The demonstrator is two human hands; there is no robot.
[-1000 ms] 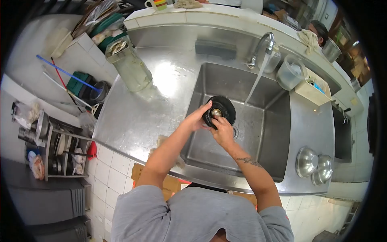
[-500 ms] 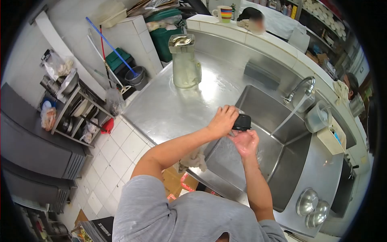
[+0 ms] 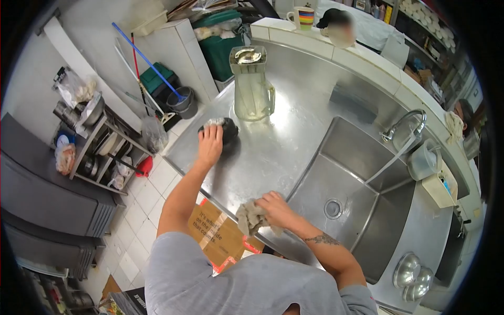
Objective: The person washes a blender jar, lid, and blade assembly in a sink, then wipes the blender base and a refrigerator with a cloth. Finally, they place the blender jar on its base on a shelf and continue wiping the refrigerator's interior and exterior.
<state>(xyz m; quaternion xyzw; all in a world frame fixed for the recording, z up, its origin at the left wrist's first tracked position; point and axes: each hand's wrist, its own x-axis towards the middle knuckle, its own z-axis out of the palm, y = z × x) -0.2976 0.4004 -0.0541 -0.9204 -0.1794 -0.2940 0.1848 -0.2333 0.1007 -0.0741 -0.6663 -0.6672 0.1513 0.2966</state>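
Observation:
My left hand (image 3: 210, 143) is over a black lid-like piece (image 3: 229, 131) with a pale, shiny part on top, its fingers closed on it at the left side of the steel counter. My right hand (image 3: 275, 209) grips a crumpled greyish-beige cloth (image 3: 251, 216) at the counter's front edge, left of the sink. Behind the black piece stands a clear blender jar (image 3: 252, 94) with a handle on its right side and a round silver part at its top end.
Water runs from the curved faucet (image 3: 418, 125) into the steel sink (image 3: 344, 157). A clear pitcher (image 3: 423, 160) and a cream container (image 3: 440, 189) stand beyond it; metal bowls (image 3: 407, 269) lie at right. A striped mug (image 3: 303, 18) sits on the ledge near a person (image 3: 337, 21).
The black piece has gone from over the sink to the left of the counter in my left hand. My right hand has left it and taken hold of the cloth.

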